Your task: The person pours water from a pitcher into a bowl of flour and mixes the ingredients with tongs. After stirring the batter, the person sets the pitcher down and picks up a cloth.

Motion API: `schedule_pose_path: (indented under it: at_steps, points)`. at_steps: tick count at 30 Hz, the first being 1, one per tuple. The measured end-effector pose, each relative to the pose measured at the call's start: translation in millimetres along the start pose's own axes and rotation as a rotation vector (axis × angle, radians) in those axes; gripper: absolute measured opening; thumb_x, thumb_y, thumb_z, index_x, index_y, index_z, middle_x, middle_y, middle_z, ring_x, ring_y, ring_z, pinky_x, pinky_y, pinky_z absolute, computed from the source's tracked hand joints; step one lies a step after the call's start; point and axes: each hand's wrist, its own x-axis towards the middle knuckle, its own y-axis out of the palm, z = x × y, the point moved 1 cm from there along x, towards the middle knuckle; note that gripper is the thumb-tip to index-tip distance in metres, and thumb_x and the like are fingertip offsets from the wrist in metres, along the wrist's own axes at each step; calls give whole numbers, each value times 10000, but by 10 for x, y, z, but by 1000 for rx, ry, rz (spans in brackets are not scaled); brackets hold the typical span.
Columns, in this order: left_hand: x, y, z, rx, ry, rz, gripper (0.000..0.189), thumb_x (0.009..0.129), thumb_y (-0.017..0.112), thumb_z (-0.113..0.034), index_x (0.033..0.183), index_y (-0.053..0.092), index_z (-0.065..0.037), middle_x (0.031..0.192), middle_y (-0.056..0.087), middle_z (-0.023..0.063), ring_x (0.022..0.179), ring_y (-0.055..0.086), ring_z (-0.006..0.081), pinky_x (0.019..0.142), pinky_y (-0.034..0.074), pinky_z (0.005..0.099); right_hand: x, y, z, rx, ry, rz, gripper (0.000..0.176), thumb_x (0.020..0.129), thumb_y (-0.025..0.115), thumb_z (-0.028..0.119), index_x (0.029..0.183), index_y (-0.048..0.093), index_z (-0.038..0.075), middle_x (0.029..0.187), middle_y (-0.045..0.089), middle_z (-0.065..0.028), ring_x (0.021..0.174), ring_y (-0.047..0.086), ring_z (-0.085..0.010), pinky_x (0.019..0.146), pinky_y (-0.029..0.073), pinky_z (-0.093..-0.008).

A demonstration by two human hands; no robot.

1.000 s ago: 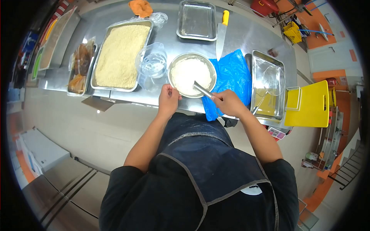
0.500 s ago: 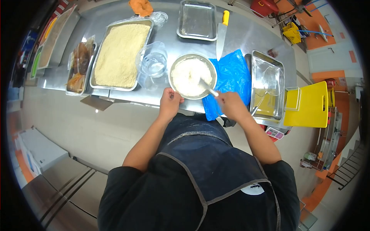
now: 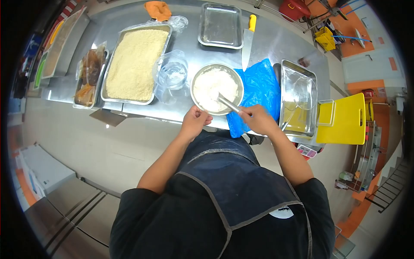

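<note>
Gripping one metal utensil (image 3: 228, 103), right hand (image 3: 258, 118) dips it in one flour bowl (image 3: 192, 86) on bench (image 3: 276, 43), just ahead of both hands. Left hand (image 3: 195, 121) clamps bowl's near rim. One breadcrumb tray (image 3: 127, 101) further left, one knife (image 3: 246, 43) beyond.

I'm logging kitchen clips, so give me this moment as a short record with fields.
left hand: at the near rim of the metal bowl
right hand: grips a metal utensil that dips into the bowl
bowl contents: white powder
left of bowl: clear container, then pale crumbs
right of bowl: blue plastic bag
far side: yellow-handled knife, steel tray
</note>
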Motion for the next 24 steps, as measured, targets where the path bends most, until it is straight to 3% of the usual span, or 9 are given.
schedule_pose_path:
  at_steps: [1, 4, 7, 11, 14, 17, 21, 24]
  points:
    - [-9, -5, -1, 28, -14, 17, 167, 975, 578, -131, 1044, 530, 13, 947, 622, 101, 827, 666, 144, 711, 567, 257, -14, -64, -28, 8, 20, -30, 289, 947, 579, 203, 1096, 688, -20, 760, 630, -260, 676, 626, -412, 618, 467, -476]
    - [-9, -96, -150, 272, 49, -220, 211, 966, 590, -166, 1078, 556, 10, 929, 625, 81, 797, 652, 128, 669, 536, 243, -48, -151, -109, -91, 29, -126, 280, 942, 581, 209, 1092, 694, 1, 767, 634, -254, 665, 618, -409, 616, 465, -471]
    - [135, -225, -290, 205, 125, -222, 238, 966, 591, -186, 1097, 555, 9, 905, 624, 70, 770, 642, 121, 644, 515, 240, -20, 60, -201, -166, -64, -178, 273, 942, 582, 215, 1087, 699, 16, 762, 637, -243, 646, 608, -406, 614, 463, -466]
    - [118, -184, -226, -31, -55, -127, 219, 963, 586, -165, 1083, 552, 16, 902, 626, 69, 730, 617, 107, 638, 509, 235, 15, 147, -112, -27, -32, -29, 295, 949, 580, 224, 1115, 693, 8, 768, 646, -236, 669, 621, -413, 632, 470, -482]
    - [6, -155, -292, 170, -253, 3, 261, 973, 576, -169, 1130, 543, 36, 946, 647, 106, 809, 647, 139, 689, 561, 262, -38, -65, -114, -28, -64, -29, 310, 957, 578, 230, 1133, 685, 0, 761, 651, -229, 682, 631, -409, 642, 472, -489]
    - [107, -188, -367, 323, 4, -235, 245, 965, 583, -149, 1119, 529, 34, 957, 642, 119, 809, 656, 158, 683, 575, 275, -142, -329, 4, -186, -23, -113, 317, 964, 567, 234, 1151, 677, 3, 771, 658, -220, 692, 636, -400, 645, 478, -485]
    - [166, -193, -401, 209, 49, -213, 199, 953, 601, -126, 1058, 522, 24, 861, 615, 90, 717, 630, 136, 611, 536, 247, 11, -164, -291, -384, -94, -98, 328, 968, 556, 223, 1206, 656, 21, 769, 656, -223, 683, 634, -394, 638, 485, -485]
    - [122, -129, -295, 91, 6, -169, 207, 946, 601, -104, 1085, 515, 22, 885, 615, 96, 726, 632, 133, 614, 535, 245, 24, 68, -245, -196, -155, -20, 323, 963, 561, 218, 1210, 659, 35, 754, 651, -221, 671, 631, -392, 628, 481, -483]
